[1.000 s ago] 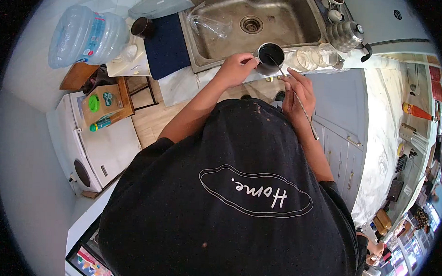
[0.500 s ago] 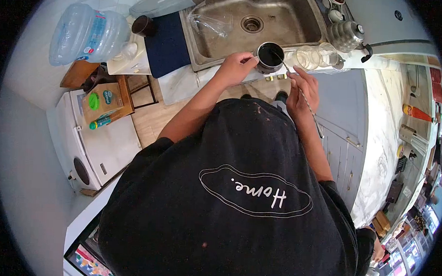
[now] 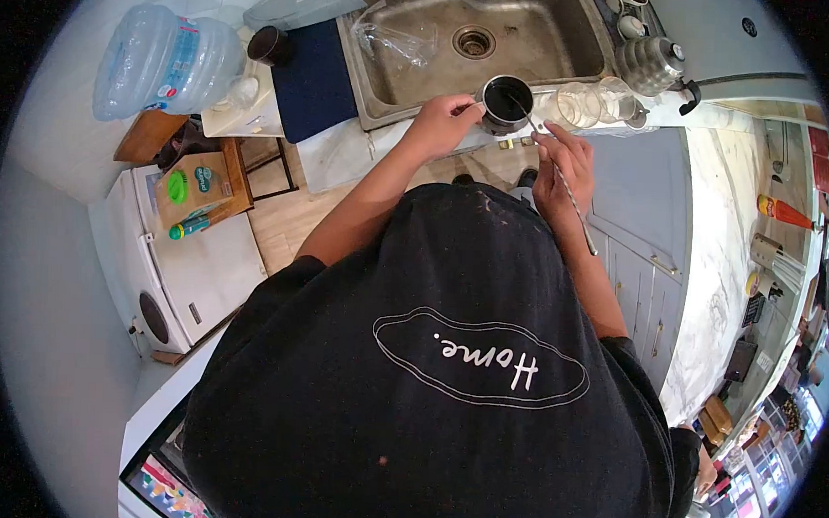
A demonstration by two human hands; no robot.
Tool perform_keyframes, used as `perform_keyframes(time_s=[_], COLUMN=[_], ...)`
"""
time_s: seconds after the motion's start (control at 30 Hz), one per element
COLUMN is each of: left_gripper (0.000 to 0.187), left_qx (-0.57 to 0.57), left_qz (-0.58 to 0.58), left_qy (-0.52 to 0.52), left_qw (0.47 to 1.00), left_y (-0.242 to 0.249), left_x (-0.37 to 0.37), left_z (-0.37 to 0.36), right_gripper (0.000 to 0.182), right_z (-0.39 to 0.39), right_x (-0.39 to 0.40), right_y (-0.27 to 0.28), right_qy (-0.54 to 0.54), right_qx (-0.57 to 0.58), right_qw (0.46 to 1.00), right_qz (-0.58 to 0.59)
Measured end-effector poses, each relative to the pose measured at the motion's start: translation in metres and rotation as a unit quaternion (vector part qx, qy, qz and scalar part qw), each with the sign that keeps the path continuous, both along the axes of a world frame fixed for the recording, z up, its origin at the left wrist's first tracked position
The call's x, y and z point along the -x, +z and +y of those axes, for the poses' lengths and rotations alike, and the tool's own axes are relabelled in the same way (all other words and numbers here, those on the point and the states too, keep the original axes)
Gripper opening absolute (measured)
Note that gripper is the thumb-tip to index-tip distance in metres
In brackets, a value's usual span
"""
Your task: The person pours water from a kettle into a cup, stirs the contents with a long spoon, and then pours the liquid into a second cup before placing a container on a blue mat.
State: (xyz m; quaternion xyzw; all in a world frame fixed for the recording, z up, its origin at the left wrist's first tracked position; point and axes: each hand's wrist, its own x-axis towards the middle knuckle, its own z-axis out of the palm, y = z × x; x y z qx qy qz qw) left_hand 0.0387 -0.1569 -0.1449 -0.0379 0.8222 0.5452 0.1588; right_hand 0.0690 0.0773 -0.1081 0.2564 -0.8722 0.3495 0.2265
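Note:
A metal cup [image 3: 499,126] with dark liquid in it is at the sink's front edge. My left hand [image 3: 446,128] grips the cup at its left side. Between the fingers of my right hand [image 3: 564,173] is a long thin metal spoon with a twisted handle [image 3: 573,202]; its far end reaches into the liquid. Clear glasses [image 3: 580,106] stand on the counter just right of the cup.
Behind the cup lies the steel sink [image 3: 402,94] with a plastic bag [image 3: 399,47] in it. A dark mat [image 3: 313,91] and dark cup [image 3: 268,46] are to the left. At right stand a metal kettle [image 3: 649,66] and a marble counter [image 3: 720,261].
My right hand and the spoon have shifted slightly left, with the handle's free end moving left and up. My left hand still holds the cup.

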Motion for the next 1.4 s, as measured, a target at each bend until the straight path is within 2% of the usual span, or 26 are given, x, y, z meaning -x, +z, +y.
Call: perform_keyframes(time_s=[0.43,0.57,0.83,0.93,1.17,1.27,1.4], left_gripper=[0.032,0.033,0.032,0.032,0.031,0.036,0.035], left_qx=[-0.020,-0.017,-0.021,-0.024,-0.045,-0.052,-0.060], left_qz=[0.014,0.018,0.020,0.012,0.018,-0.014,0.009], left_qy=[0.025,0.028,0.005,0.003,-0.032,-0.037,-0.042], left_qw=[0.999,0.999,1.000,1.000,0.998,0.998,0.997], left_y=[-0.007,-0.006,-0.001,0.002,0.006,0.009,0.022], left_x=[-0.001,0.003,0.007,0.008,0.014,0.016,0.018], left_z=[0.005,0.004,-0.001,-0.002,-0.005,-0.007,-0.007], right_gripper=[0.016,0.009,0.010,0.017,0.015,0.014,0.014], right_z=[0.005,0.006,0.008,0.006,0.006,0.007,0.008], right_x=[0.001,0.001,0.001,0.001,0.000,-0.001,-0.001], right_y=[0.001,0.000,0.000,0.000,0.003,0.009,0.019], right_qy=[0.005,0.009,0.002,-0.009,-0.018,-0.027,-0.036], right_qx=[-0.001,-0.007,-0.002,0.004,0.015,0.025,0.033], right_qw=[1.000,1.000,1.000,1.000,1.000,0.999,0.999], right_qz=[0.008,-0.007,-0.010,-0.006,-0.007,-0.009,-0.012])
